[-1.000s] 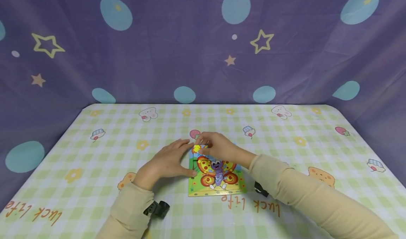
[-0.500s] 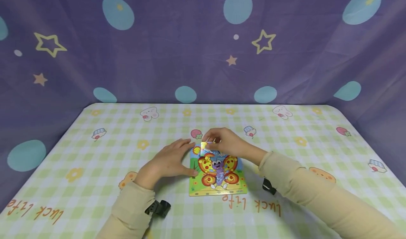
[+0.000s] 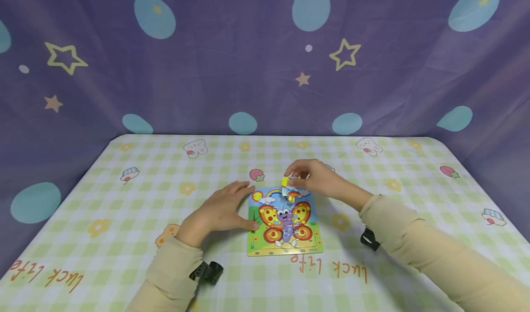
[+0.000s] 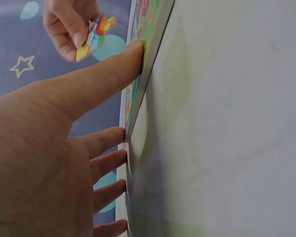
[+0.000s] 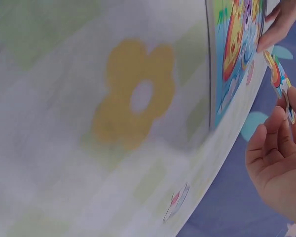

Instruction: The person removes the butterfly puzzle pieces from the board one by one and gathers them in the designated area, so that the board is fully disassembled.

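Observation:
A square butterfly jigsaw puzzle (image 3: 285,244) lies flat on the table. My left hand (image 3: 223,209) rests at its left side with fingers spread and straight. In the left wrist view its thumb (image 4: 121,64) presses on the board's edge, while the other fingertips touch down beside it. Above the puzzle's top edge, my right hand (image 3: 316,178) pinches a puzzle piece (image 3: 286,190) between thumb and fingers. That piece (image 4: 97,33) is raised off the board and carries yellow, orange, blue and green print. From the right wrist view the puzzle piece (image 5: 281,79) is seen nearly edge-on.
A green-and-white checked tablecloth (image 3: 124,238) printed with flowers, strawberries and cupcakes covers the table. Behind it hangs a purple curtain (image 3: 232,72) with stars and blue ovals. Black straps (image 3: 206,272) are worn at both wrists.
My right hand has lifted the puzzle piece from the puzzle's top-left part and carried it right and away from me. The sun and rainbow area is now uncovered. My left hand stays put.

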Motion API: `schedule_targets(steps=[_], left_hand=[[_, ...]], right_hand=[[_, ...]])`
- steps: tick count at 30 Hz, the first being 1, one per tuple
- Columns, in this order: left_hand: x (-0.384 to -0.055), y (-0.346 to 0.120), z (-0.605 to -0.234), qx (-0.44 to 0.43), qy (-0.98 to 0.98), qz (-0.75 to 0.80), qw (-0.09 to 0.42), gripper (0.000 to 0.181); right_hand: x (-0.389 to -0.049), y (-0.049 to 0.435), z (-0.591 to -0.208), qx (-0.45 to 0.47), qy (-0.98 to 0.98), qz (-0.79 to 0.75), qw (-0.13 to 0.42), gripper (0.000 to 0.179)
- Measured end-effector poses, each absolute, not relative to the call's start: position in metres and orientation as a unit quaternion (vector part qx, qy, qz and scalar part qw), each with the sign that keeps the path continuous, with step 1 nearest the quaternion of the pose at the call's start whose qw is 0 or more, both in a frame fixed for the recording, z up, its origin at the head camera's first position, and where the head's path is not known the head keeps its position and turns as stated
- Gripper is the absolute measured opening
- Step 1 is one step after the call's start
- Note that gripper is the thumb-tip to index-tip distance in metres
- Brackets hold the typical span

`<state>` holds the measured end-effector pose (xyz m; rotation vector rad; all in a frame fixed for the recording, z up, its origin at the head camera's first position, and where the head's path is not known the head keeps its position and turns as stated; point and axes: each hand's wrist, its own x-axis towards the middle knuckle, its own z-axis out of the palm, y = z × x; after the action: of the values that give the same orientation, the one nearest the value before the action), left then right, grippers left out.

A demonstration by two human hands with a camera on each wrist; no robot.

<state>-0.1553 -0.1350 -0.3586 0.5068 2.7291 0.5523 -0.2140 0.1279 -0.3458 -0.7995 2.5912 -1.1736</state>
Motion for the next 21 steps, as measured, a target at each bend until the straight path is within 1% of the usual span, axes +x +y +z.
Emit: schedule_targets(steps=[4, 10, 21], left_hand=[[-0.155, -0.135, -0.358, 0.178, 0.953, 0.191, 0.153, 0.096], [-0.155, -0.134, -0.358, 0.174, 0.953, 0.193, 0.154, 0.096], [-0.155, -0.134, -0.357, 0.173, 0.951, 0.200, 0.158, 0.096]], right_hand=[[-0.218, 0.142, -0.345, -0.270, 0.880, -0.383, 0.078, 0.011], [-0.222, 0.159, -0.347, -0.263, 0.889, -0.368, 0.071, 0.011], [-0.233, 0.179, -0.350, -0.224, 0.911, -0.343, 0.055, 0.013]])
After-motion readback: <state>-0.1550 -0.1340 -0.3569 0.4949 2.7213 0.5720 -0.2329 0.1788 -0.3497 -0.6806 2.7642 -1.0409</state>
